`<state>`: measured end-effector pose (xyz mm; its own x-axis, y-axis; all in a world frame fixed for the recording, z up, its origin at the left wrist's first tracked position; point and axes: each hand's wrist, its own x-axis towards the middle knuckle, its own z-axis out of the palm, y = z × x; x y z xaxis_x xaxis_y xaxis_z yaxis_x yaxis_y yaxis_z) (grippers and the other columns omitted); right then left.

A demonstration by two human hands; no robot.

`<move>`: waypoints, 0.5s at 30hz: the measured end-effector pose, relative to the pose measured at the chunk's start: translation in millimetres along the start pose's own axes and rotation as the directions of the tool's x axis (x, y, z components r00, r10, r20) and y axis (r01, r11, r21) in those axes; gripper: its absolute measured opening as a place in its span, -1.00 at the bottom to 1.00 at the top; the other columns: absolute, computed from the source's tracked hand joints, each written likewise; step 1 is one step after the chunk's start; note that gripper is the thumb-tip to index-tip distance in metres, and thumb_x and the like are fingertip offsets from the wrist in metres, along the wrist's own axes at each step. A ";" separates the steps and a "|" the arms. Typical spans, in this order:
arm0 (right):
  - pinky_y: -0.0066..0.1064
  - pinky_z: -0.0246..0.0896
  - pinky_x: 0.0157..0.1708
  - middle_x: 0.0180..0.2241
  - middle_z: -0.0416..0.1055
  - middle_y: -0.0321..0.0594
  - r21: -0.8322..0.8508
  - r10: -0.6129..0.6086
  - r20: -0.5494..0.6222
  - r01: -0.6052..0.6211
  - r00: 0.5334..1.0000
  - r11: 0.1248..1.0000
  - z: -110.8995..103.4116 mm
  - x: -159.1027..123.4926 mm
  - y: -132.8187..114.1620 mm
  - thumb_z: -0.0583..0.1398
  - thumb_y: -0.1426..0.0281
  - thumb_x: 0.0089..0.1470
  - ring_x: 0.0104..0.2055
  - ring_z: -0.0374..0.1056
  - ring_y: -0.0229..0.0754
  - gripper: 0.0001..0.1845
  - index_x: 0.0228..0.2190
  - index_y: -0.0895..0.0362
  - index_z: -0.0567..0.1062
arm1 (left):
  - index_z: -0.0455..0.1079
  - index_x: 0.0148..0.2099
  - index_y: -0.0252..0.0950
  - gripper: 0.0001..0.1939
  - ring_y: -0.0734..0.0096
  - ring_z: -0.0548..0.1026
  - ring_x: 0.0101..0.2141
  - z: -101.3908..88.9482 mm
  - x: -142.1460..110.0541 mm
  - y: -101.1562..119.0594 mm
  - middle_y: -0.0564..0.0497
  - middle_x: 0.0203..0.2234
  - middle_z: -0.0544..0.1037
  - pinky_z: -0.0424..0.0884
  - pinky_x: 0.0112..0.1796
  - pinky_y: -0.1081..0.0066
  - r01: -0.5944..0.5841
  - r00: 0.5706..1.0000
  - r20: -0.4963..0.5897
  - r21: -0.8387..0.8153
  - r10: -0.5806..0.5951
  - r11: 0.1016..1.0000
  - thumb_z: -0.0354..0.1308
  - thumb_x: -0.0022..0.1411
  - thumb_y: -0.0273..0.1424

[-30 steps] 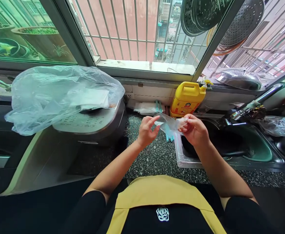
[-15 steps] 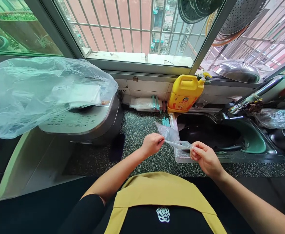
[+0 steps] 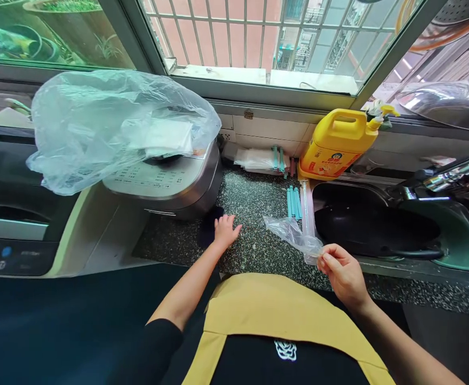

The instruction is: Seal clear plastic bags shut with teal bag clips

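Note:
My right hand (image 3: 342,272) pinches one end of a clear plastic bag (image 3: 290,232), which trails to the left above the counter by the sink's edge. My left hand (image 3: 226,231) holds nothing; its fingers are spread over the speckled counter (image 3: 250,235), near the rice cooker's front corner. Several turquoise sealing clips (image 3: 293,202) lie side by side just behind the bag. Against the tiled wall rests a stack of flat clear bags (image 3: 258,159) with more clips at its right end.
A silver cooker-like appliance (image 3: 170,187) carries a large puffed plastic bag (image 3: 117,128) on the left. A yellow jug (image 3: 336,144) with a pump stands behind the sink (image 3: 350,187). A black wok (image 3: 378,230) sits in the sink, near the faucet (image 3: 459,171).
My left hand has let go of the clear bag and moved left with its fingers opened. My right hand keeps its end, and the bag now hangs loose. The view has turned left.

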<state>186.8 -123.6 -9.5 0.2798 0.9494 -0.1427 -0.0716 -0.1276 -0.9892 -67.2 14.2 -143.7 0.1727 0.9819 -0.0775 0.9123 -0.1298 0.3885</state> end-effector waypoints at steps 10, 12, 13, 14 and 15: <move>-0.45 0.07 -0.58 -0.68 0.24 -0.37 0.013 -0.091 -0.009 0.091 0.996 0.996 -1.6 3.3 -23.4 0.28 0.28 -0.09 -0.63 0.13 -0.34 -0.83 -0.55 0.10 0.43 | 0.20 0.15 -0.26 -0.49 0.19 0.35 0.01 -1.5 -33.3 55.6 -0.18 -0.04 0.38 0.27 0.04 0.17 -0.578 0.816 -0.275 -0.436 0.509 0.690 0.03 0.12 -0.42; -0.44 0.08 -0.58 -0.68 0.24 -0.37 0.023 -0.106 -0.006 0.106 0.994 0.994 -2.3 3.4 -25.4 0.27 0.29 -0.09 -0.63 0.13 -0.34 -0.84 -0.54 0.10 0.44 | 0.18 0.18 -0.24 -0.45 0.16 0.33 0.04 -3.9 -37.2 67.9 -0.19 0.01 0.38 0.24 0.06 0.14 -0.668 0.734 -0.287 -0.471 0.616 0.576 0.08 0.12 -0.32; -0.44 0.08 -0.58 -0.68 0.24 -0.37 0.028 -0.115 -0.009 0.115 0.993 0.993 -2.8 3.4 -25.9 0.27 0.29 -0.09 -0.63 0.13 -0.33 -0.84 -0.54 0.10 0.44 | 0.18 0.17 -0.23 -0.43 0.15 0.33 0.04 -3.9 -36.9 70.6 -0.18 0.01 0.39 0.22 0.08 0.13 -0.679 0.717 -0.260 -0.471 0.647 0.563 0.12 0.11 -0.26; -0.43 0.08 -0.58 -0.68 0.24 -0.37 0.031 -0.125 -0.014 0.126 0.992 0.992 -3.3 3.3 -26.0 0.27 0.29 -0.09 -0.63 0.13 -0.33 -0.84 -0.54 0.09 0.44 | 0.21 0.15 -0.23 -0.42 0.14 0.35 0.03 -2.9 -35.2 70.5 -0.18 0.00 0.41 0.20 0.09 0.11 -0.667 0.726 -0.221 -0.458 0.651 0.588 0.15 0.09 -0.21; -0.43 0.08 -0.59 -0.68 0.24 -0.36 0.031 -0.134 -0.021 0.135 0.991 0.990 -3.9 3.1 -25.6 0.27 0.29 -0.09 -0.63 0.13 -0.33 -0.85 -0.54 0.09 0.44 | 0.25 0.12 -0.23 -0.44 0.13 0.36 0.01 -1.1 -32.2 67.4 -0.17 -0.02 0.44 0.18 0.09 0.10 -0.625 0.766 -0.180 -0.428 0.617 0.652 0.17 0.08 -0.18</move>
<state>193.3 -118.5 15.3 0.3066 0.9518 -0.0094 -0.0630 0.0104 -0.9980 -11.7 -26.0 -114.0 0.6282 0.6972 0.3453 0.3283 -0.6399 0.6948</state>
